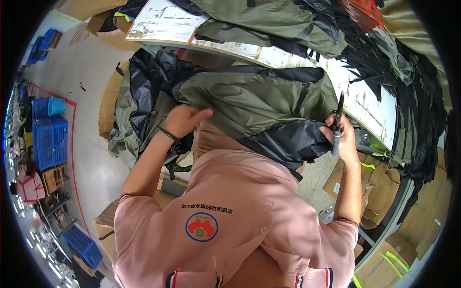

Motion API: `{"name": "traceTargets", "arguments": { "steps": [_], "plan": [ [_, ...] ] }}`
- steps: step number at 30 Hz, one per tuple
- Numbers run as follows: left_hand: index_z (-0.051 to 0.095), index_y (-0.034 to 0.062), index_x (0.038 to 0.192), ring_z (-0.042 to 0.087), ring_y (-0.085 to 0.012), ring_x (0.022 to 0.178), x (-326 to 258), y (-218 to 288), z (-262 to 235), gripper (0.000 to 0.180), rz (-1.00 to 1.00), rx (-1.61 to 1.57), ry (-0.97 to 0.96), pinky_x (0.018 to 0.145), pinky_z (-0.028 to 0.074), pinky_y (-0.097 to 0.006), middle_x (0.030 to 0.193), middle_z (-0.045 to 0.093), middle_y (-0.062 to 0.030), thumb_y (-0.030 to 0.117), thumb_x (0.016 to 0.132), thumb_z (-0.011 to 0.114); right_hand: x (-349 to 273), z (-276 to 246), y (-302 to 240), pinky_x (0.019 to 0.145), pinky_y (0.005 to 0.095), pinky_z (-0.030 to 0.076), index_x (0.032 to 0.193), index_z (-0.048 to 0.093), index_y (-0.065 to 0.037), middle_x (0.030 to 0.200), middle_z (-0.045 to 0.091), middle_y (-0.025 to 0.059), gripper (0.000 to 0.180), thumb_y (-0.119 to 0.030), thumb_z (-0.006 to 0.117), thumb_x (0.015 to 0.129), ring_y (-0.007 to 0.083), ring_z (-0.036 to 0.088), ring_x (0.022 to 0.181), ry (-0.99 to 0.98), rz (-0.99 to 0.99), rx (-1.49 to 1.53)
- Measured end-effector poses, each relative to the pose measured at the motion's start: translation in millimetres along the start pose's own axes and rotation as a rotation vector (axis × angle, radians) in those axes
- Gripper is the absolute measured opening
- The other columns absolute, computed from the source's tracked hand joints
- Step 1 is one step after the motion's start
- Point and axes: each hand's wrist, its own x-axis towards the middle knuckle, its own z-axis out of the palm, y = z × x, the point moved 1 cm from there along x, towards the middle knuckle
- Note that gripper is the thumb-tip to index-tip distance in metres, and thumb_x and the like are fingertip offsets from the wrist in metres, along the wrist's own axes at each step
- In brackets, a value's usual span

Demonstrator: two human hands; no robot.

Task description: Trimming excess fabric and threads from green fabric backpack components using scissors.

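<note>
A large olive-green and black fabric piece (249,98) drapes over my lap and against the table. My left hand (183,121) hovers at its left part, thumb stretched out to the right; the other fingers are partly hidden and a little blurred. No thing shows in that hand. Closed around a scissors-like tool (335,139) is my right hand (343,139), at the fabric's right edge. The tool has a dark pointed blade directed away from me and a grey handle end. Its fingertips are close to the black part of the fabric; whether they touch it I cannot tell.
Ahead runs a worn white table (163,21) bearing more olive fabric (269,19). Black straps (408,120) hang at its right end. Cardboard boxes (379,192) stand at right, another box (109,105) behind the fabric at left. Blue crates (50,141) stand farther left.
</note>
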Motion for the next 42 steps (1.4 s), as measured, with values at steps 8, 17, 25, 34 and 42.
{"name": "traceTargets", "arguments": {
  "steps": [8, 17, 25, 34, 42],
  "plan": [
    [0.066, 0.0046, 0.086, 0.055, -0.0061, 0.062, 17, -36, 57, 0.030, -0.258, -0.643, 0.033, 0.055, 0.042, -0.021, 0.068, 0.060, 0.0016, 0.034, 0.083, 0.072, 7, 2, 7, 0.068, 0.0191, 0.036, 0.090, 0.052, -0.007, 0.083, 0.050, -0.0049, 0.025, 0.007, 0.068, 0.078, 0.0057, 0.045, 0.075, 0.112, -0.030, 0.098],
    [0.066, 0.0019, 0.106, 0.062, -0.0092, 0.090, 14, 28, 19, 0.019, 0.145, -1.054, 0.209, 0.080, 0.049, -0.025, 0.101, 0.068, -0.0034, 0.002, 0.087, 0.064, 1, -12, 18, 0.069, 0.0196, 0.036, 0.088, 0.052, -0.008, 0.081, 0.049, -0.0050, 0.022, 0.005, 0.067, 0.080, 0.0057, 0.044, 0.074, 0.237, -0.012, -0.032],
    [0.067, -0.0020, 0.097, 0.058, -0.0058, 0.081, 23, 43, -2, 0.020, 0.265, -0.765, 0.276, 0.072, 0.049, -0.024, 0.091, 0.069, -0.0020, 0.009, 0.081, 0.072, 6, -8, 21, 0.065, 0.0187, 0.034, 0.088, 0.051, -0.008, 0.080, 0.047, -0.0054, 0.021, 0.004, 0.066, 0.080, 0.0056, 0.043, 0.072, 0.201, 0.053, -0.048],
    [0.066, -0.0011, 0.096, 0.058, -0.0123, 0.066, -18, -89, -137, 0.028, 0.038, -0.041, 0.765, 0.063, 0.049, -0.031, 0.080, 0.068, -0.0084, 0.020, 0.079, 0.073, 22, 1, 17, 0.068, 0.0217, 0.045, 0.084, 0.051, -0.006, 0.080, 0.053, -0.0035, 0.021, 0.005, 0.069, 0.080, 0.0056, 0.048, 0.073, 0.140, -0.002, 0.103],
    [0.058, 0.0019, 0.115, 0.061, -0.0335, 0.108, -157, -342, -93, 0.042, -0.990, 0.681, 0.299, 0.087, 0.051, -0.043, 0.117, 0.062, -0.0199, 0.030, 0.084, 0.061, 131, 9, -5, 0.074, 0.0274, 0.048, 0.096, 0.051, -0.001, 0.084, 0.059, 0.0041, 0.028, 0.011, 0.063, 0.074, 0.0148, 0.059, 0.078, 0.271, -0.181, -0.095]
  ]
}}
